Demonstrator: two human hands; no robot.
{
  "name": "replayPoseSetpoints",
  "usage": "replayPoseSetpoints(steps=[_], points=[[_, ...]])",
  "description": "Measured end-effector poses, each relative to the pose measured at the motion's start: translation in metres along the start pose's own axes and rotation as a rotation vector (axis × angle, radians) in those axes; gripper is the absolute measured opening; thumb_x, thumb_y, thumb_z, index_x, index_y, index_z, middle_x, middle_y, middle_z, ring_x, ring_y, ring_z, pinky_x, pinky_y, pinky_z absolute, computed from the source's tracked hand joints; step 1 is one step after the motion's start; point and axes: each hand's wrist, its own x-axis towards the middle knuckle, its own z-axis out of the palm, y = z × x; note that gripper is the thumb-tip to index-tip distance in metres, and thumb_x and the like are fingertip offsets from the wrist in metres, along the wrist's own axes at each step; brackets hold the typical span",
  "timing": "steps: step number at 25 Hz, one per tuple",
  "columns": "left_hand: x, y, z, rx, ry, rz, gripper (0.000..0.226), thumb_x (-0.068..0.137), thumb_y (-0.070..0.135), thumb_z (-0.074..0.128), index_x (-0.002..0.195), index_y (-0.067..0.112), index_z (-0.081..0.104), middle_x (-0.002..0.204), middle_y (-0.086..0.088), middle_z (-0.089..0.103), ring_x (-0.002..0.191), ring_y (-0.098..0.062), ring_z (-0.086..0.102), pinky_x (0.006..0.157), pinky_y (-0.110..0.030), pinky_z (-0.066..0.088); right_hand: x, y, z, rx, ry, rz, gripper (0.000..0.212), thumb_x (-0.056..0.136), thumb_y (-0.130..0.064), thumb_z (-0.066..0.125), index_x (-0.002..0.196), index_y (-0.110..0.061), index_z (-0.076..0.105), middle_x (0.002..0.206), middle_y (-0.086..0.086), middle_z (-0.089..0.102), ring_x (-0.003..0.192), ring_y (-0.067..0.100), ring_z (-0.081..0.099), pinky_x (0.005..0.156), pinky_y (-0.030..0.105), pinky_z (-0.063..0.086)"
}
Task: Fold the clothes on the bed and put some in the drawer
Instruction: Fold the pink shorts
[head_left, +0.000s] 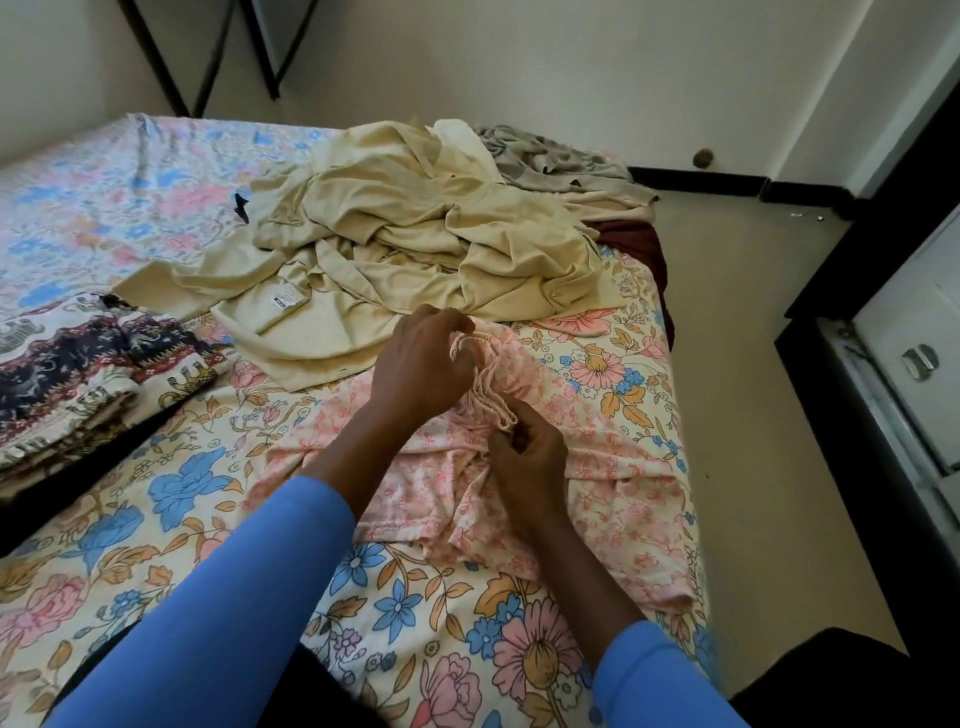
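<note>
From the head camera, a pink flowered garment (597, 493) lies crumpled on the near right part of the bed (208, 467), which is covered by a flowered sheet. The left hand (421, 364) is curled over the far end of the garment's pink cord (488, 400) and pinches a loop of it. The right hand (530, 457) pinches the near end of the same cord, just above the bunched fabric. Both arms wear blue sleeves (291, 561).

Beyond the hands lies a loose heap of cream clothes (415, 234), with a grey garment (550, 161) behind it at the far edge. A folded patterned stack (78, 374) sits on the left of the bed. A white cabinet (914, 322) with a metal handle stands on the right, across the floor from the bed.
</note>
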Motion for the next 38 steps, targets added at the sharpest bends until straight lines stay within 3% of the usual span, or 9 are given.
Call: replayPoseSetpoints(steps=[5,10,15,19,22,26,29,33,38], points=[[0.027,-0.014,0.02,0.169,-0.219,0.023,0.024,0.095,0.038,0.064,0.115,0.027,0.069,0.113,0.002,0.071,0.098,-0.021,0.062,0.073,-0.035,0.048,-0.003,-0.005,0.001,-0.05,-0.026,-0.063,0.045,0.092,0.007,0.061,0.124,-0.021,0.074,0.088,-0.03,0.073,0.093,0.009,0.073,0.079,0.032,0.061],[0.029,-0.028,-0.015,0.142,0.164,-0.042,0.019,0.086,0.029,0.07,0.104,0.021,0.069,0.108,-0.003,0.069,0.084,-0.027,0.063,0.067,-0.033,0.042,0.0,-0.007,-0.002,0.018,0.06,0.02,0.028,0.102,-0.013,0.064,0.127,-0.023,0.071,0.1,-0.013,0.077,0.09,0.003,0.072,0.082,0.031,0.062],[0.011,-0.011,-0.094,-0.742,-0.052,-0.078,0.021,0.093,-0.006,0.065,0.103,0.011,0.075,0.097,-0.006,0.078,0.069,-0.017,0.071,0.059,-0.029,0.058,0.043,-0.097,-0.018,-0.163,0.208,-0.218,0.028,0.102,-0.023,0.065,0.129,-0.018,0.068,0.114,-0.005,0.072,0.102,0.011,0.068,0.091,0.041,0.059],[0.02,0.036,-0.189,-0.45,-0.021,0.321,0.034,0.082,0.01,0.081,0.115,0.016,0.074,0.101,0.0,0.077,0.091,-0.018,0.074,0.079,-0.036,0.063,0.083,-0.223,-0.033,-0.154,0.173,-0.474,0.023,0.102,-0.021,0.061,0.123,-0.02,0.07,0.114,-0.004,0.072,0.107,0.017,0.067,0.097,0.041,0.055],[0.034,0.088,-0.267,-0.235,0.257,0.43,0.026,0.076,0.04,0.08,0.09,0.018,0.075,0.075,0.008,0.07,0.069,-0.006,0.059,0.065,-0.04,0.054,0.094,-0.31,-0.047,0.008,0.027,-0.546,0.016,0.101,-0.019,0.062,0.114,-0.019,0.072,0.111,0.0,0.075,0.109,0.021,0.07,0.1,0.051,0.056],[0.027,0.156,-0.346,-0.556,0.459,0.534,0.043,0.087,0.045,0.08,0.096,0.003,0.074,0.093,-0.016,0.077,0.082,-0.016,0.063,0.075,-0.058,0.057,0.072,-0.405,-0.071,0.288,-0.001,-0.575,0.012,0.099,-0.027,0.07,0.107,-0.018,0.073,0.11,0.007,0.077,0.109,0.029,0.073,0.096,0.05,0.059],[0.011,0.182,-0.359,-0.391,0.605,0.554,0.029,0.094,0.044,0.072,0.081,0.02,0.062,0.073,0.004,0.067,0.069,0.008,0.055,0.067,-0.04,0.048,0.048,-0.428,-0.085,0.07,0.076,-0.739,0.021,0.102,-0.03,0.065,0.117,-0.017,0.071,0.112,0.0,0.075,0.106,0.019,0.072,0.096,0.051,0.059],[-0.027,0.196,-0.352,-0.145,0.855,0.563,0.038,0.096,0.053,0.065,0.075,0.03,0.043,0.06,0.014,0.049,0.059,-0.006,0.044,0.061,-0.032,0.026,0.018,-0.425,-0.1,-0.072,0.203,-0.843,0.023,0.107,-0.034,0.054,0.124,-0.025,0.066,0.114,-0.006,0.073,0.103,0.014,0.071,0.094,0.049,0.059],[-0.043,0.196,-0.347,-0.456,0.614,0.462,0.034,0.103,0.047,0.058,0.09,0.018,0.072,0.073,0.015,0.068,0.067,0.002,0.059,0.06,-0.029,0.044,-0.007,-0.422,-0.102,-0.036,0.208,-0.952,0.022,0.107,-0.03,0.053,0.126,-0.038,0.06,0.12,-0.005,0.071,0.094,0.021,0.073,0.085,0.05,0.061]])
